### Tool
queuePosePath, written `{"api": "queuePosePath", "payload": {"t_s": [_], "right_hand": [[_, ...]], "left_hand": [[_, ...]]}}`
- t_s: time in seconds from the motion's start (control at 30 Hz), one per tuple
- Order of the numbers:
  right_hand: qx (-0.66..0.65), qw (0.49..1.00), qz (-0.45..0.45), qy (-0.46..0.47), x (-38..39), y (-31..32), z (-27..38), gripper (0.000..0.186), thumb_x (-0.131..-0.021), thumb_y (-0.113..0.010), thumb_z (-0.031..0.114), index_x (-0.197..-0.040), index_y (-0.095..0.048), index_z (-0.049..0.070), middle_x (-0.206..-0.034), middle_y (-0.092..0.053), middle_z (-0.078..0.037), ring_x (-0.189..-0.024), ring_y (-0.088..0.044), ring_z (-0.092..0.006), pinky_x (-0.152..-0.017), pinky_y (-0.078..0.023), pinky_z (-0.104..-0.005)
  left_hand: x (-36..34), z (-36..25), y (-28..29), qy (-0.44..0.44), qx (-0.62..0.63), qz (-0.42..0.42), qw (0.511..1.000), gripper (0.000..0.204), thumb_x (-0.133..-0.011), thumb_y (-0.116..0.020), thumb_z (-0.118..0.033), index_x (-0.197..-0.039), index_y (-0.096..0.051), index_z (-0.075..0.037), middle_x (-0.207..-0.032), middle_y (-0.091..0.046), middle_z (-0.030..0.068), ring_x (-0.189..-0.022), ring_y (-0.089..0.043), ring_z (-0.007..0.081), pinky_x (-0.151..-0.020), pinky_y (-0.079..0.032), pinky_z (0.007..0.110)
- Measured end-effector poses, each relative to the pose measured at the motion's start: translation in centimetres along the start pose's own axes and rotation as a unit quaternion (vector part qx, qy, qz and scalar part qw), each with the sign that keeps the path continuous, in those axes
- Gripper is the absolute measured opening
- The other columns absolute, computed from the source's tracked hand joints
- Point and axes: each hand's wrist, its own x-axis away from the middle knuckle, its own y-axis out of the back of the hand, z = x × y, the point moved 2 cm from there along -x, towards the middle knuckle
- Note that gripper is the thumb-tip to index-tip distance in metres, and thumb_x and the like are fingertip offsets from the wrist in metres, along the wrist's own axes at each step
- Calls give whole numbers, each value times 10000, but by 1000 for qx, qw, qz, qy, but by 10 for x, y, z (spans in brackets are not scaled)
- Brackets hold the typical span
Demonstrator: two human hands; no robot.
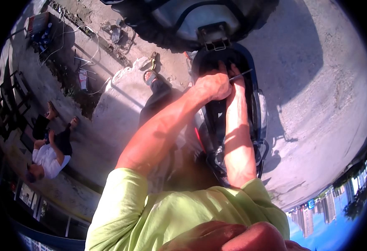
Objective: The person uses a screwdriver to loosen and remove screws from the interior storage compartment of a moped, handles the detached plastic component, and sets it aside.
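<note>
Head view, looking down past my yellow-green shirt (192, 205). Bright sun, hard shadows. Both my hands are together over the long dark well (221, 111) of a two-wheeler's body, ahead of me and a little right of centre.

Left hand (213, 85): comes in from the left, fingers mostly curled, one pointing forward into the well. Right hand (237, 77): just beside it, arm nearly straight, fingertips down among the black parts. A thin rod (243, 74) sticks out to the right from beside my left fist, crossing over my right hand. Cannot tell which hand grips it, nor what my fingertips close on; too dark there.

Just beyond the well: a bulky black part (192, 21), probably a lifted seat, paler patch on the side facing me, with a metal bracket (216, 35) at its near edge.

Left of the body: a leg in dark trousers (156, 98), sandalled foot on the concrete. Near that foot, a small yellowish tool (153, 60). Farther left, pale cable (62, 35) loops over broken ground, and a red-and-white packet (82, 79) lies by some thin rods. Well off to the left, a person in a white top (51, 160) sits, knees bent. Lower right rim: tall buildings (317, 211) and blue sky.
</note>
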Motion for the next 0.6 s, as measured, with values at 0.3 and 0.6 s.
{"api": "queuePosePath", "payload": {"t_s": [0.3,0.6], "right_hand": [[4,1000,16,-16,-9,0,-2,264,-989,-791,273,-1087,-735,35,-986,-716,-89,-914,-668,-218,-835,-535,-333],[3,999,20,-32,-17,9,-8,289,-996,-780,284,-1115,-741,23,-1022,-728,-98,-935,-674,-223,-854,-534,-334]], "left_hand": [[1,-2,-3,23,-14,-16,1000,843,-992,-513,-319,-1675,-223,82,-1373,-651,370,-1287,-661,465,-1118,-515,483],[2,-4,-3,20,-27,7,999,856,-987,-510,-317,-1665,-208,110,-1333,-674,366,-1248,-682,465,-1088,-535,487]]}}
